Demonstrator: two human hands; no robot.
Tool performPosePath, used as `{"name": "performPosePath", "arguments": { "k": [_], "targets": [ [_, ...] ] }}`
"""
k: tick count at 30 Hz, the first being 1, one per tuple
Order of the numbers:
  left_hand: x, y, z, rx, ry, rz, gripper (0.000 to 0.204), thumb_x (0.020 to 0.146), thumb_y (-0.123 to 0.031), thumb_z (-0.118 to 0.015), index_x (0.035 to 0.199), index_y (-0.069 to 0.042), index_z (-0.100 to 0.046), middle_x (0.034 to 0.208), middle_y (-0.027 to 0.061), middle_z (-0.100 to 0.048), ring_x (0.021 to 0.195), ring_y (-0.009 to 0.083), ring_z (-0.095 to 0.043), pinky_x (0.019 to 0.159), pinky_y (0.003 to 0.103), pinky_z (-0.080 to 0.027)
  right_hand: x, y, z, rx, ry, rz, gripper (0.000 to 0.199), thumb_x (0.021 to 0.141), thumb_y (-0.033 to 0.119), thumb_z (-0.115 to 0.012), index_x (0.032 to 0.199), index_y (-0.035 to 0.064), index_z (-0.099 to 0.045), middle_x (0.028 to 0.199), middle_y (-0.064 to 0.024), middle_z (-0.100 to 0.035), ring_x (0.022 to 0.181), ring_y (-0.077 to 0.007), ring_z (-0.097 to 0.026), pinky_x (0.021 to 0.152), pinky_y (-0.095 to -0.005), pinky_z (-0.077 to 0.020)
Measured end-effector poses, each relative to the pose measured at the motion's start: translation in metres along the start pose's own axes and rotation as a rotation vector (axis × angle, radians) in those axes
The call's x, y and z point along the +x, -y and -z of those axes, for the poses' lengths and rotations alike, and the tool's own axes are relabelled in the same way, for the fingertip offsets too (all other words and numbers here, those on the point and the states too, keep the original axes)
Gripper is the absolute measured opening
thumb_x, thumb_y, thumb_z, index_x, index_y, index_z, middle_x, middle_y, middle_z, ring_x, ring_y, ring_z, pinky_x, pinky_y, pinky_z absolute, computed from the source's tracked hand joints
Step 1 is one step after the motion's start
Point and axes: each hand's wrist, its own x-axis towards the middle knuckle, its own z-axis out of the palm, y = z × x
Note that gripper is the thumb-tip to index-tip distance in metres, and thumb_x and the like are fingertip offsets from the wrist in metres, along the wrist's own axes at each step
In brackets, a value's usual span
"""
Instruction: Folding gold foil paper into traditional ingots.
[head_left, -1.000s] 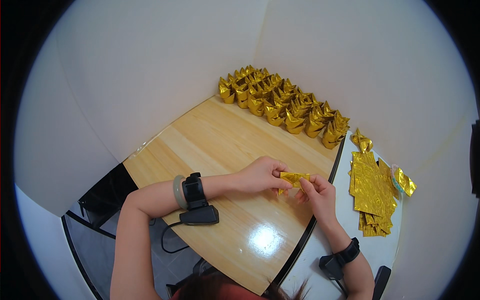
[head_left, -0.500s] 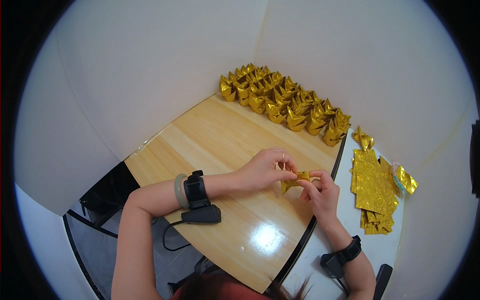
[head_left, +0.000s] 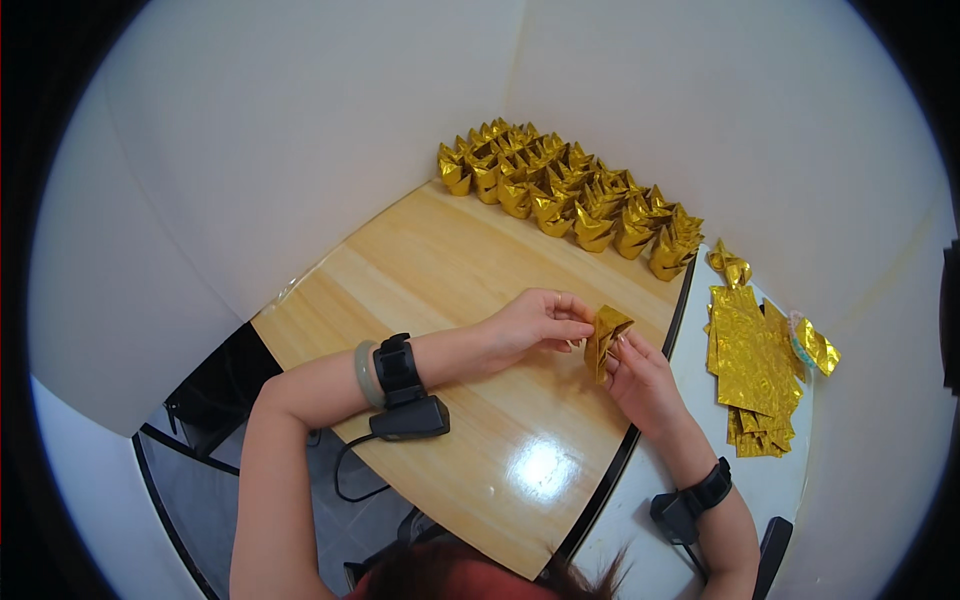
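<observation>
A partly folded piece of gold foil paper (head_left: 605, 340) is held up over the wooden table, its pointed end upward. My right hand (head_left: 645, 388) grips its right side between thumb and fingers. At the opposite edge, the fingertips of my left hand (head_left: 538, 326) close on the paper. Its far side is partly hidden from view. On the white surface to the right lies a stack of flat gold foil sheets (head_left: 748, 350).
Rows of folded gold paper ingots (head_left: 555, 190) stand along the table's far edge by the wall. More folded gold pieces (head_left: 730, 265) lie beyond the stack. A small banded gold bundle (head_left: 815, 345) sits right of it. Black devices with cables are strapped to both wrists.
Both hands have turned the gold paper from lying sideways to standing upright, so more of its folded face shows. My right hand has shifted lower on it.
</observation>
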Motion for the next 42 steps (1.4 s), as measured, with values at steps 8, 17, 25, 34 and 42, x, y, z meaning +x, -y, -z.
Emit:
{"name": "performPosePath", "arguments": {
  "k": [8, 17, 25, 34, 42],
  "targets": [
    [-0.002, 0.001, -0.007, -0.260, 0.115, 0.038, 0.024, 0.088, -0.011, -0.058, 0.110, -0.002, -0.055, 0.098, 0.0031, -0.062, 0.087, 0.0086, -0.059, 0.076, 0.020, -0.047, -0.002, 0.002, -0.001, 0.082, 0.069, -0.032, 0.026, 0.095, 0.025, -0.049, 0.114, 0.0068, -0.051, 0.100, 0.0005, -0.059, 0.086, -0.0081, -0.055, 0.076, -0.0230, -0.0442],
    [-0.003, 0.002, 0.002, -0.359, 0.161, -0.053, 0.022, 0.086, -0.007, -0.060, 0.106, -0.006, -0.050, 0.098, 0.0019, -0.059, 0.089, 0.0091, -0.058, 0.077, 0.021, -0.048, -0.004, 0.009, -0.005, 0.162, -0.009, 0.022, 0.026, 0.095, 0.024, -0.048, 0.108, 0.0014, -0.054, 0.091, -0.0025, -0.059, 0.073, -0.0070, -0.055, 0.066, -0.0205, -0.0471],
    [-0.018, -0.019, -0.006, 0.941, 0.038, -0.817, 0.037, 0.073, -0.007, -0.069, 0.107, -0.011, -0.053, 0.091, 0.0024, -0.058, 0.085, 0.0164, -0.058, 0.071, 0.027, -0.049, -0.006, 0.025, 0.006, -0.174, -0.060, -0.285, 0.022, 0.095, 0.023, -0.050, 0.098, 0.0034, -0.058, 0.075, 0.0039, -0.054, 0.058, -0.0034, -0.043, 0.053, -0.0171, -0.0354],
    [-0.017, -0.015, 0.001, 1.346, 0.339, -0.967, 0.031, 0.071, -0.015, -0.069, 0.101, -0.016, -0.062, 0.086, 0.0007, -0.056, 0.085, 0.0199, -0.056, 0.066, 0.034, -0.049, -0.007, 0.029, -0.010, -1.014, -0.061, -0.096, 0.015, 0.091, 0.017, -0.054, 0.090, 0.0031, -0.059, 0.067, 0.0011, -0.053, 0.061, -0.0084, -0.050, 0.057, -0.0203, -0.0397],
    [-0.030, -0.028, -0.011, 1.341, 0.307, -0.852, 0.028, 0.070, -0.015, -0.070, 0.098, -0.017, -0.063, 0.095, 0.0025, -0.054, 0.087, 0.0217, -0.056, 0.067, 0.035, -0.048, -0.026, 0.067, -0.027, -1.526, 0.202, 0.417, 0.032, 0.062, 0.019, -0.079, 0.086, 0.0106, -0.059, 0.103, -0.0062, -0.053, 0.090, -0.0244, -0.054, 0.074, -0.0337, -0.0472]
  ]
}}
